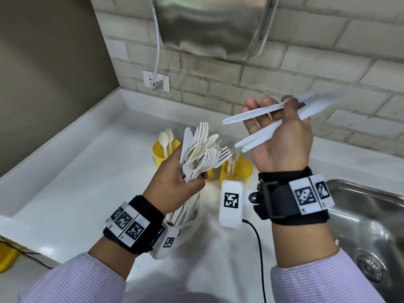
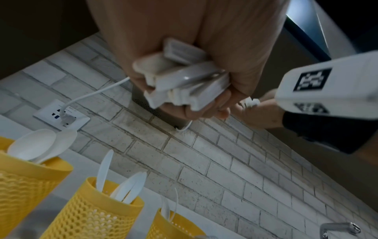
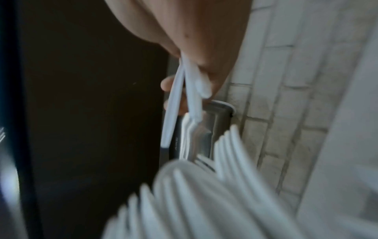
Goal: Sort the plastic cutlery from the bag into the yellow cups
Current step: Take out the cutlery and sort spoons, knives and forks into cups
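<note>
My left hand (image 1: 177, 178) grips a thick bundle of white plastic cutlery (image 1: 201, 149), forks, spoons and knives fanned upward; the handle ends (image 2: 184, 80) show in its fist. My right hand (image 1: 279, 136), raised to the right, pinches several white plastic knives (image 1: 266, 125) between thumb and fingers, also seen in the right wrist view (image 3: 184, 97). Three yellow mesh cups stand behind on the counter: the left cup (image 2: 26, 182) holds spoons (image 2: 39, 145), the middle cup (image 2: 94, 215) knives, the right cup (image 1: 242, 169) forks. The bag is not clearly visible.
A steel sink (image 1: 367, 226) lies at the right. A wall socket (image 1: 155, 80) with a white cable, and a metal appliance (image 1: 214, 25), hang on the tiled wall. The white countertop (image 1: 76, 171) extends left. A black cable (image 1: 260, 248) crosses the counter's front.
</note>
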Action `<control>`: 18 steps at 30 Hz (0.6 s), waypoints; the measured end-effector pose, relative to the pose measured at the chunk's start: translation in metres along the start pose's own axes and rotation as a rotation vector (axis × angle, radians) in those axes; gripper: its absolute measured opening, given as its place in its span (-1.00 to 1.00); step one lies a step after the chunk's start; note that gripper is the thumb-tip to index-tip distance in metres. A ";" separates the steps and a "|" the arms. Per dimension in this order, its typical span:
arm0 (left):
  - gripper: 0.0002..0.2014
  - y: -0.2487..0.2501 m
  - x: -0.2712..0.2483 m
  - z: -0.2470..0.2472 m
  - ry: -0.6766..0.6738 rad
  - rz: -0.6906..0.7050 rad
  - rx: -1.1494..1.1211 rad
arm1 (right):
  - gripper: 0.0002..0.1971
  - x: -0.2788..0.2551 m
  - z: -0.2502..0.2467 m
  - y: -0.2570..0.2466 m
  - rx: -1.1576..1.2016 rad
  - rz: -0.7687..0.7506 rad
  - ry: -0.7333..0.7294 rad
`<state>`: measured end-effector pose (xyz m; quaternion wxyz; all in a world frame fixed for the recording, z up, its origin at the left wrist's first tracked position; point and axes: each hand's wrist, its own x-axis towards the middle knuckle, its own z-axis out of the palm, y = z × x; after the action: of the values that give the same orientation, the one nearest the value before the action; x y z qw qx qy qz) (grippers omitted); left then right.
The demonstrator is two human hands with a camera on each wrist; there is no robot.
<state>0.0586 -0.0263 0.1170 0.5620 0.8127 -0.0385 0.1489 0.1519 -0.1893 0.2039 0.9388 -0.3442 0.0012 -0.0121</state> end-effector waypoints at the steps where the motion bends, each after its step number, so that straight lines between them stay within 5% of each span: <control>1: -0.71 -0.001 0.000 -0.001 -0.004 -0.013 -0.005 | -0.84 0.003 -0.003 -0.002 0.062 0.008 0.067; 5: -0.77 0.000 0.001 -0.001 -0.023 -0.014 -0.061 | -0.81 0.007 -0.010 -0.005 -0.091 -0.145 0.148; 8: -0.79 0.004 0.001 0.001 -0.031 -0.006 -0.106 | -0.80 -0.002 -0.008 -0.001 -0.368 -0.262 -0.044; 18: -0.74 0.004 0.001 0.001 -0.065 0.035 -0.095 | -0.70 -0.015 -0.020 0.006 -0.898 -0.176 -0.514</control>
<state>0.0593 -0.0287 0.1208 0.5958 0.7887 -0.0778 0.1302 0.1365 -0.1972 0.1847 0.6642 -0.7034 -0.2530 -0.0041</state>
